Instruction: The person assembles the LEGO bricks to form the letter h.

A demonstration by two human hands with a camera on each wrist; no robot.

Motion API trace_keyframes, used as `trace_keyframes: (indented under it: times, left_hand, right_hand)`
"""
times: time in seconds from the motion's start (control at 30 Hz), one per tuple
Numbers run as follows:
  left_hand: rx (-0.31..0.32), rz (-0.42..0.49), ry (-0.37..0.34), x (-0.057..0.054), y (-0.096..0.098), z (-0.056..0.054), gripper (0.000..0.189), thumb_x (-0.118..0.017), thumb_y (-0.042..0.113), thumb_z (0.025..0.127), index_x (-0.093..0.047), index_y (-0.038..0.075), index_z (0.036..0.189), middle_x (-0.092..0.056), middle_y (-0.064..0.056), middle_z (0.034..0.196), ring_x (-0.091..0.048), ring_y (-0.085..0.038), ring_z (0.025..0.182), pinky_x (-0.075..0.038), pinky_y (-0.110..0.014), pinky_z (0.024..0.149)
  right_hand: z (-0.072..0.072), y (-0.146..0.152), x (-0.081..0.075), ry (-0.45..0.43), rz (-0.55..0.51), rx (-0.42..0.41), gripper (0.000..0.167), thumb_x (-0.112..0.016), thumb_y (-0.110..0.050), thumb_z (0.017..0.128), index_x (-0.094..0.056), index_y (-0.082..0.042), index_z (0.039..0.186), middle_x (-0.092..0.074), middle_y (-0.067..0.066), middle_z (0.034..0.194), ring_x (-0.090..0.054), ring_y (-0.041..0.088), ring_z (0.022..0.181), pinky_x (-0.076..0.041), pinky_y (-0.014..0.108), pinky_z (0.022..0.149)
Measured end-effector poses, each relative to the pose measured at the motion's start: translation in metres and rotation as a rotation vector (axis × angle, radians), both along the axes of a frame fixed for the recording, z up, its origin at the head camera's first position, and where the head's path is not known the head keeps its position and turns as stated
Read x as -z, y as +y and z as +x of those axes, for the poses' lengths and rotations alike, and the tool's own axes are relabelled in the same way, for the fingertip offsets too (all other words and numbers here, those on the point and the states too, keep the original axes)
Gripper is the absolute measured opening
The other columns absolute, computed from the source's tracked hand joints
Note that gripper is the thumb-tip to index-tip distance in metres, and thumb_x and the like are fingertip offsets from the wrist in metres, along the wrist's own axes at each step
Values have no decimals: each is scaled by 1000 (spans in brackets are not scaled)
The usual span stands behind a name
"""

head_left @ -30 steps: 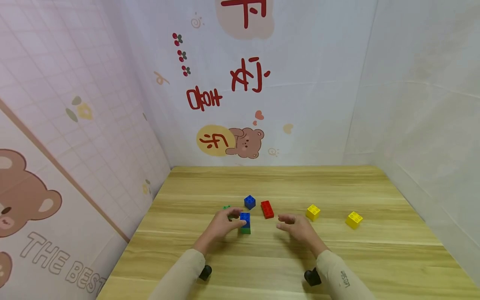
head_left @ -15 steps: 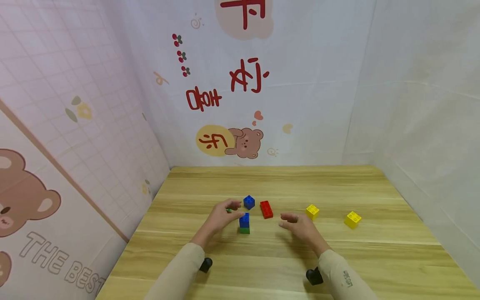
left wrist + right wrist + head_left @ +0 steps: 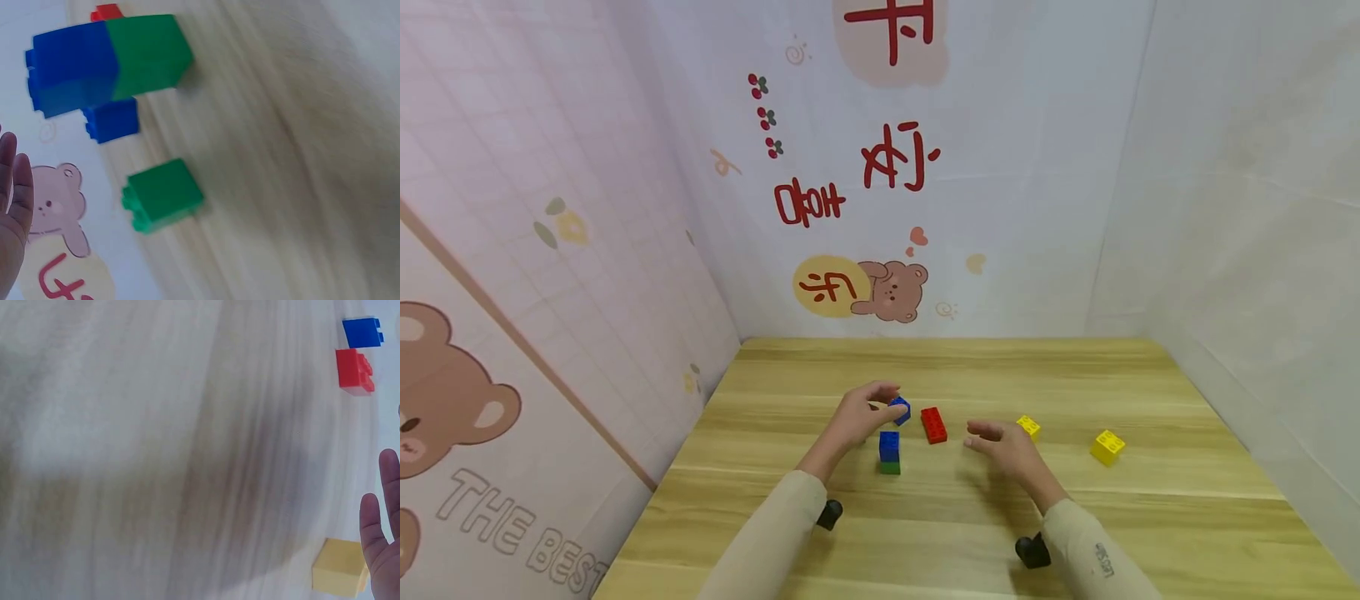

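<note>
My left hand [image 3: 863, 414] reaches over the table with fingers parted, its thumb and fingertips overlapping a small blue brick [image 3: 901, 412] in the head view. In the left wrist view that blue brick [image 3: 114, 120] sits apart from the fingers [image 3: 22, 187]. Nearer me stands a stack: a blue brick [image 3: 889, 446] on a green brick [image 3: 890, 468]. A loose green brick [image 3: 165, 195] shows in the left wrist view; my left hand hides it in the head view. My right hand [image 3: 1011, 450] hovers with loosely bent fingers, holding nothing, beside a yellow brick [image 3: 1028, 427].
A long red brick [image 3: 934, 425] lies between my hands. Another yellow brick [image 3: 1107, 447] is farther right. The wooden table [image 3: 955, 533] ends at a printed cloth wall [image 3: 1015, 167] behind, with cloth walls on both sides.
My left hand has let go of the blue-and-green stack, which stays standing, and has moved forward to the small blue brick. My right hand has shifted slightly right.
</note>
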State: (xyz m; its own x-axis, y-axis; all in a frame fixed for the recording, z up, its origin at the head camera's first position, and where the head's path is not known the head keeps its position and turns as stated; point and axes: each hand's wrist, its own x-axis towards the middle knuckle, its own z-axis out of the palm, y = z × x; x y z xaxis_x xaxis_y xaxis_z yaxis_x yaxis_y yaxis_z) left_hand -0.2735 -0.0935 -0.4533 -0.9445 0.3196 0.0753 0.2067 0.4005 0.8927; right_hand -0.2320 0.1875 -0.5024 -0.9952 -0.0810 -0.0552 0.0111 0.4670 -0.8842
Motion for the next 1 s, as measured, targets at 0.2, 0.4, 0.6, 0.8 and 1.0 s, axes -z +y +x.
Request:
trace_keyframes:
  times: [0.2,0.4,0.6,0.8,1.0]
  left_hand:
    - [22,-4,8,-14,19,-5,46,-73,37,91,-63,21,133,-64,0,126,-56,-23,118,-51,-38,92]
    - [10,-24,11,-23,37,-7,44,-72,35,92,-63,21,132,-64,1,126,-56,-21,117,-51,-38,92]
    - [34,-23,26,-27,51,-7,43,-72,35,93,-63,19,132,-63,-4,128,-55,-22,118,-50,-41,94]
    - [32,-18,20,-29,64,-5,43,-73,36,91,-65,19,130,-64,1,123,-56,-20,116,-50,-40,94]
    - [31,-18,21,-26,81,-3,45,-74,36,91,-65,18,130,-64,4,121,-56,-23,116,-51,-36,90]
  right_hand:
    - [-2,9,-10,29,11,1,46,-71,-32,93,-65,-6,130,-65,13,128,-57,34,121,-49,46,95]
    - [-3,22,-18,28,29,5,51,-69,-38,93,-63,-7,133,-63,13,131,-54,36,125,-47,50,98]
    - [-2,41,-27,14,-1,36,49,-66,-31,97,-58,-5,137,-58,16,137,-51,38,127,-46,51,99]
    - [-2,60,-39,62,-15,79,52,-64,-33,98,-56,-2,138,-57,19,137,-52,38,126,-45,50,101]
    - [2,81,-47,45,5,118,66,-62,-49,95,-52,-5,143,-53,18,142,-47,39,130,-40,55,104]
